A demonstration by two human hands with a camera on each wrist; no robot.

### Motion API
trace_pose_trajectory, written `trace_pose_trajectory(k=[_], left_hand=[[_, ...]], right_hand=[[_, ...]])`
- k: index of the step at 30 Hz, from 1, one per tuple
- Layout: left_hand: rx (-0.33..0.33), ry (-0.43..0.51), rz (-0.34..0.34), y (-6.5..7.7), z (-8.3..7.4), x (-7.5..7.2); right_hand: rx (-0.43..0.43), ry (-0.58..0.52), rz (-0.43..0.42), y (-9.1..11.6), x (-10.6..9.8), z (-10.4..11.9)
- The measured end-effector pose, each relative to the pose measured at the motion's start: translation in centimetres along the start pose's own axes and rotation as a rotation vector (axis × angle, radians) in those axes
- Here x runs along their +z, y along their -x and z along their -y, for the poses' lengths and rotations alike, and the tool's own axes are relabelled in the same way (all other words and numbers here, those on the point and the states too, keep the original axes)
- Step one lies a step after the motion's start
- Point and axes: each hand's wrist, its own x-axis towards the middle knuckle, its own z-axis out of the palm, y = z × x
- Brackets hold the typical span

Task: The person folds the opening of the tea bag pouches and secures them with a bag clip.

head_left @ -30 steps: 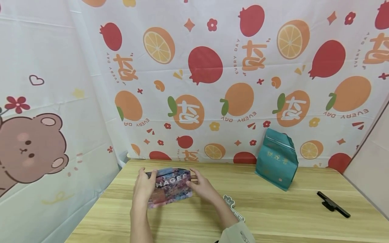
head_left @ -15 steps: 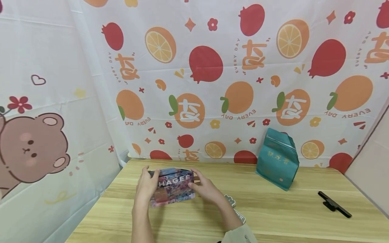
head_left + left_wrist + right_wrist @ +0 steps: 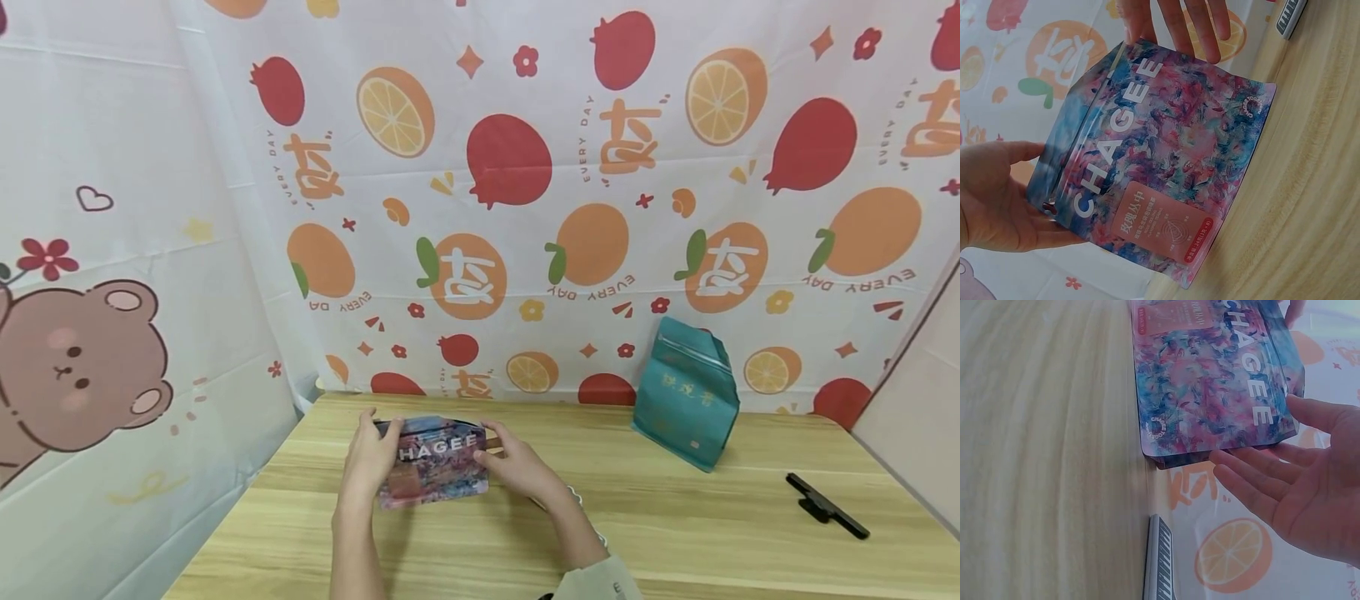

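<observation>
A pink and blue tea pouch (image 3: 435, 471) lettered CHAGEE stands upright, slightly turned, at the left-middle of the table. My left hand (image 3: 369, 457) pinches its upper left edge, thumb in front and fingers behind; in the left wrist view this left hand (image 3: 1000, 194) has its fingers partly hidden by the pouch. At the opposite upper edge, my right hand (image 3: 521, 467) pinches the pouch with the thumb on its front. The right wrist view has the right hand's (image 3: 1310, 481) fingers extended along the pouch's side and back.
A teal pouch (image 3: 686, 396) stands at the back right of the wooden table (image 3: 675, 542). In front of it lies a black bar with a clip (image 3: 827, 506). A flat striped piece (image 3: 1161, 562) lies partly under my right forearm. Printed cloth (image 3: 517, 350) hangs behind.
Both hands and the pouch have shifted slightly to the right. My right forearm now covers more of the flat striped piece. The teal pouch and black bar stay put.
</observation>
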Motion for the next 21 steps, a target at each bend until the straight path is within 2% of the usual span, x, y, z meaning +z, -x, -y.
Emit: trace_pose_trajectory(k=[7,15,21], left_hand=[[0.015,-0.003,0.016,0.2,0.0,0.0],[0.033,-0.020,0.041,0.0,-0.3,0.2],[0.031,0.004,0.059,0.0,-0.3,0.4]], right_hand=[[0.017,0.039,-0.009,0.1,-0.3,0.0],[-0.009,0.074,-0.001,0.2,-1.1,0.0],[-0.012,0.099,0.006,0.3,-1.6,-0.1]])
